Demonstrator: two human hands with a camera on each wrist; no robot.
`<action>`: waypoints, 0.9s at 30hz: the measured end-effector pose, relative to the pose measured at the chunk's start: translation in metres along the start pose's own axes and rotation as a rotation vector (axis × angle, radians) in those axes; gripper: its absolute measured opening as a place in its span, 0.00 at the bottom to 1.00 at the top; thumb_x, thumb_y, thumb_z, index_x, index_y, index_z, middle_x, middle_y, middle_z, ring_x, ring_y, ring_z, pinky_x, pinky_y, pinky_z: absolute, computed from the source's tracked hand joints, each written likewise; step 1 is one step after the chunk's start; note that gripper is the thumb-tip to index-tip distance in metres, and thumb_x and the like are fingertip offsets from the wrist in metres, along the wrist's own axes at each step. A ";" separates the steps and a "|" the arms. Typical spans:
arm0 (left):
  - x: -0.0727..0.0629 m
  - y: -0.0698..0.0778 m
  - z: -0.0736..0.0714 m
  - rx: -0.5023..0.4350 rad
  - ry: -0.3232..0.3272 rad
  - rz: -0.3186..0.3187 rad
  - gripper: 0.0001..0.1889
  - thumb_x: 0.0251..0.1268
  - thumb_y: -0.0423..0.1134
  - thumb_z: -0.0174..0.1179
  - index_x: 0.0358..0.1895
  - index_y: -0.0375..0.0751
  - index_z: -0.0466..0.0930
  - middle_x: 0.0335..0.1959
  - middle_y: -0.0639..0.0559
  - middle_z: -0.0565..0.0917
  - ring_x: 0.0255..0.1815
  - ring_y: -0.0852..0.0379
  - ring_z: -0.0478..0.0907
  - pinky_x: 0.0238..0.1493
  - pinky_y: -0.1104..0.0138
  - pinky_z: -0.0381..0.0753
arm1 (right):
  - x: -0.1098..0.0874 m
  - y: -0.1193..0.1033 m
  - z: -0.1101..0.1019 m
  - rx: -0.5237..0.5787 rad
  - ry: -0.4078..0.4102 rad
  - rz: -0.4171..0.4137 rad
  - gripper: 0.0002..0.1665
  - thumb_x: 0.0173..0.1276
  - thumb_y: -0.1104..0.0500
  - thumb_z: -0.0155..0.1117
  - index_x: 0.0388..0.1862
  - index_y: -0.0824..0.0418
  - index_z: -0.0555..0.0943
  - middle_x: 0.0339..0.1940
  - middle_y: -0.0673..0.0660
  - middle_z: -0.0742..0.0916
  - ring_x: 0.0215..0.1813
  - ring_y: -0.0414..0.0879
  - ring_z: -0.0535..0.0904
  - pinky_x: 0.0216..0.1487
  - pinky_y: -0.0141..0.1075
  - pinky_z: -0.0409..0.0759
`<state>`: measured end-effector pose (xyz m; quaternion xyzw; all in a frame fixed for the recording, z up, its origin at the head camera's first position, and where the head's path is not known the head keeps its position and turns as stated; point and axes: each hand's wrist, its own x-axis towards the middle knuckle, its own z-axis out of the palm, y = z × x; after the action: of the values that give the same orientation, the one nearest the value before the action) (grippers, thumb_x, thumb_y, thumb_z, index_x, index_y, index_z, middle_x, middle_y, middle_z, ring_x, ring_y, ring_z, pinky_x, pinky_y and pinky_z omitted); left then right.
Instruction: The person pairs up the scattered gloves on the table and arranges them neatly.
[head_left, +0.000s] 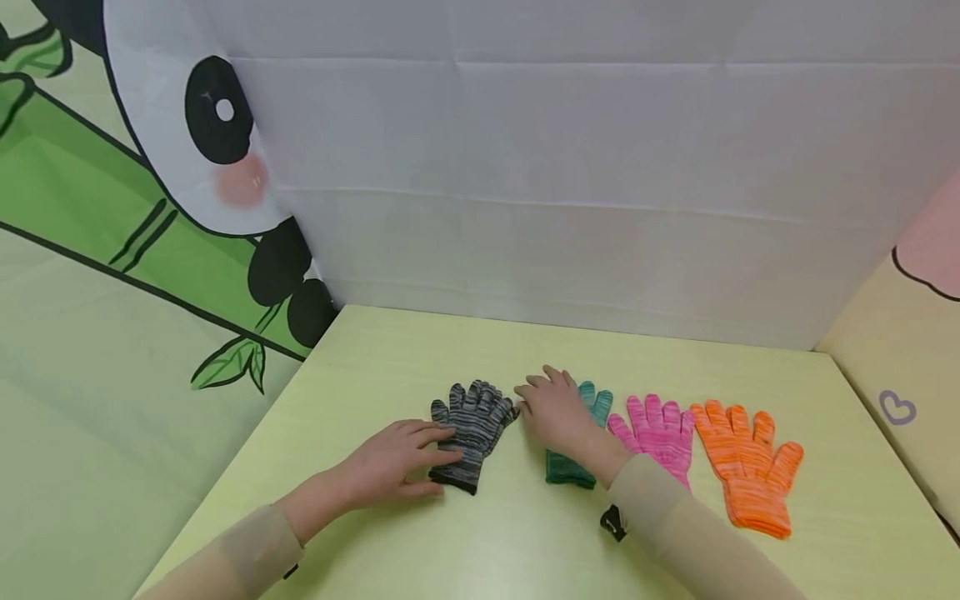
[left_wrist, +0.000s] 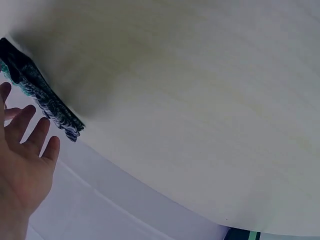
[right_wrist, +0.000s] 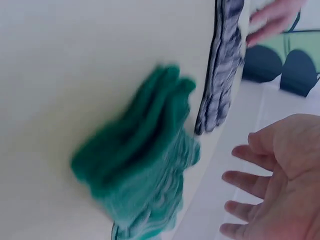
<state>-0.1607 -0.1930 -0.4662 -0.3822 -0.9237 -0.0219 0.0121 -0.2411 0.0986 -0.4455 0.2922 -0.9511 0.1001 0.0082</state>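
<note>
Black-and-grey striped gloves (head_left: 474,429) lie stacked on the table, fingers toward the back wall. My left hand (head_left: 401,460) reaches over their left side with fingers spread and relaxed; in the left wrist view the fingers of this hand (left_wrist: 27,160) are apart from one another, close to the dark knit (left_wrist: 45,97). Green gloves (head_left: 572,472) lie to the right, partly hidden under my right hand (head_left: 558,417). Its fingers extend loosely to the left, holding nothing. The right wrist view shows the green cuff (right_wrist: 130,145) blurred, beside the open palm (right_wrist: 295,175).
Right of the green pair lie pink gloves (head_left: 660,433), partly covered by my right sleeve, then orange gloves (head_left: 753,475). The pale yellow table (head_left: 360,367) ends at a white cloth wall (head_left: 570,200); printed panels stand at left and right.
</note>
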 end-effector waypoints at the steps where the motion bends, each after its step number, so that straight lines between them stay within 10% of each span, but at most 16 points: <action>1: 0.000 0.001 0.001 0.014 -0.012 0.006 0.28 0.73 0.64 0.56 0.72 0.62 0.76 0.75 0.50 0.72 0.74 0.46 0.67 0.72 0.48 0.67 | 0.003 0.003 -0.001 0.005 -0.003 -0.003 0.18 0.81 0.55 0.57 0.63 0.56 0.84 0.67 0.61 0.81 0.77 0.66 0.63 0.76 0.63 0.56; 12: -0.010 -0.006 0.014 -0.055 -0.070 0.067 0.26 0.80 0.60 0.46 0.77 0.70 0.65 0.82 0.50 0.59 0.81 0.42 0.53 0.77 0.41 0.51 | 0.029 0.002 0.008 0.059 -0.110 0.024 0.15 0.80 0.53 0.59 0.55 0.55 0.88 0.65 0.60 0.82 0.77 0.68 0.60 0.75 0.63 0.57; 22: -0.013 -0.011 0.017 -0.140 -0.103 0.076 0.25 0.80 0.61 0.45 0.76 0.70 0.67 0.82 0.51 0.57 0.83 0.43 0.49 0.77 0.41 0.49 | 0.038 0.010 0.009 0.211 0.005 0.050 0.10 0.74 0.54 0.65 0.30 0.53 0.85 0.48 0.54 0.88 0.65 0.56 0.77 0.80 0.51 0.52; 27: -0.012 -0.011 0.016 -0.169 -0.102 0.064 0.23 0.81 0.59 0.46 0.74 0.69 0.72 0.82 0.50 0.58 0.82 0.43 0.49 0.78 0.42 0.49 | 0.033 0.015 0.001 0.227 -0.002 0.063 0.11 0.71 0.55 0.65 0.27 0.53 0.84 0.56 0.60 0.86 0.73 0.62 0.70 0.79 0.55 0.53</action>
<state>-0.1606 -0.2086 -0.4830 -0.4117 -0.9054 -0.0796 -0.0666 -0.2767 0.0920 -0.4467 0.2612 -0.9424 0.2069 -0.0288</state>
